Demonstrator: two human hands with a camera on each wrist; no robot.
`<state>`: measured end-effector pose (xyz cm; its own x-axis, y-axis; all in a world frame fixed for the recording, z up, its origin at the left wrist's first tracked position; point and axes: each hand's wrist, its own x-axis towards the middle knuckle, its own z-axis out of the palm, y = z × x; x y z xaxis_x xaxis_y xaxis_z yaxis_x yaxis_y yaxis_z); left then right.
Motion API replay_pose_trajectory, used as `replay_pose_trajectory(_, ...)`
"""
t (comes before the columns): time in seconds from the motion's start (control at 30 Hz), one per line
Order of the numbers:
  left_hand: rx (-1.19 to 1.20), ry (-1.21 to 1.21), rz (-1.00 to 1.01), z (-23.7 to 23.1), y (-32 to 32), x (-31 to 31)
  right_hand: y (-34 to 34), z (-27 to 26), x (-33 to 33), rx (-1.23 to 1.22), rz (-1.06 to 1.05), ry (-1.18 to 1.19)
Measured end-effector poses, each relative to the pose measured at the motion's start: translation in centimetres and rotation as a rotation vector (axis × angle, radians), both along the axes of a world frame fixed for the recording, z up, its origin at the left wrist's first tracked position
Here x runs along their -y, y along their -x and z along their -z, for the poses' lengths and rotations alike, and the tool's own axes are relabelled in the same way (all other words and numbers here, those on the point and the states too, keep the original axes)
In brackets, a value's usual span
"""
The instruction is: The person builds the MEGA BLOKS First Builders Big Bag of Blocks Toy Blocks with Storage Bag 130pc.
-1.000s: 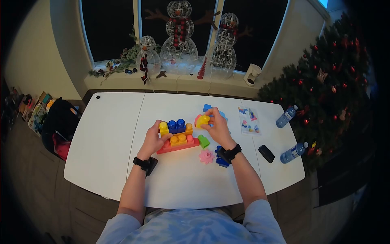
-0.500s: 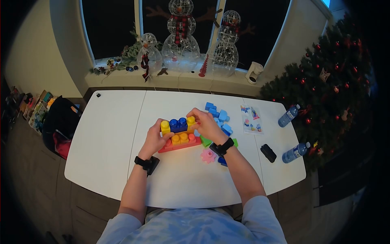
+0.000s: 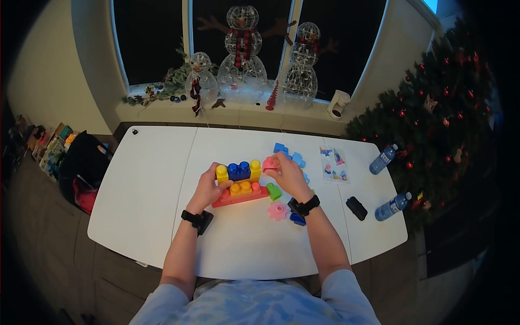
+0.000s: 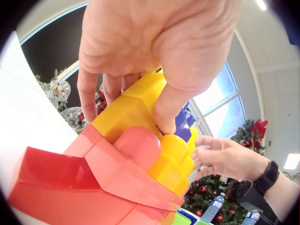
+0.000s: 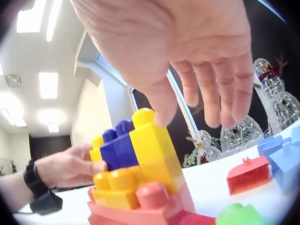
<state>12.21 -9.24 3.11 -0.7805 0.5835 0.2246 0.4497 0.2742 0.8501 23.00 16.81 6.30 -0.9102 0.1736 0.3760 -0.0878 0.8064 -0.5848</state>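
Observation:
A stepped structure of toy building blocks stands on the white table (image 3: 146, 200), with a red and pink base (image 3: 230, 201), orange-yellow blocks (image 3: 241, 188) and a dark blue block (image 3: 239, 172) on top. My left hand (image 3: 204, 187) grips its left end, thumb in front of the yellow block (image 4: 129, 112) and fingers behind. On the right end sits a tall yellow block (image 5: 152, 143). My right hand (image 5: 206, 47) hovers beside it, fingers extended and holding nothing. Near that hand lies a red block (image 5: 248, 177) with a rounded side. Close by is a green block (image 3: 274, 191).
Light blue blocks (image 3: 298, 160) lie behind my right hand, with a pink flower-shaped piece (image 3: 278, 211) and a dark blue piece (image 3: 297, 219) nearer me. Farther right are a picture sheet (image 3: 335, 165), a black case (image 3: 356, 208) and two water bottles (image 3: 383, 159).
My right hand brought a yellow block to the structure's right end, let go of it there, then moved right toward the red block. The left hand kept its grip.

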Motion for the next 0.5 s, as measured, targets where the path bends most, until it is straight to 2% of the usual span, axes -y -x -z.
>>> replay_pose_trajectory(0.03, -0.005, 0.0, -0.001, -0.4, -0.2, 0.1, -0.5, -0.1, 0.2, 0.172, 0.085, -0.096)
replay_pose_trajectory(0.07, 0.047, -0.036, 0.024, -0.9, -0.4, 0.2, -0.7, 1.0, 0.0, 0.163, 0.084, -0.098)
replay_pose_trajectory(0.13, 0.088, -0.081, 0.039, -1.1, -0.3, 0.5, -0.1, 4.5, -0.7, 0.396, 0.117, -0.295)
replay_pose_trajectory(0.27, 0.041, -0.183, 0.013, -0.1, 0.4, 1.3, 1.0, 7.9, -1.4, 0.432, 0.138, -0.272)
replay_pose_trajectory(0.33, 0.058, -0.237, 0.008, 0.5, 0.6, 1.3, 1.3, 9.0, -2.3, 0.42, 0.117, -0.393)
replay_pose_trajectory(0.37, 0.069, -0.237, -0.001, 0.1, 0.5, 1.3, 1.0, 6.9, -1.9, 0.454, 0.178, -0.407)
replay_pose_trajectory(0.43, 0.061, -0.236, -0.008, 0.1, 0.6, 1.2, 0.6, 0.4, 0.4, 0.237, 0.274, -0.281)
replay_pose_trajectory(0.5, 0.064, -0.23, -0.012, 0.0, 0.4, 1.2, 1.3, -3.5, 1.5, -0.165, 0.165, -0.085)
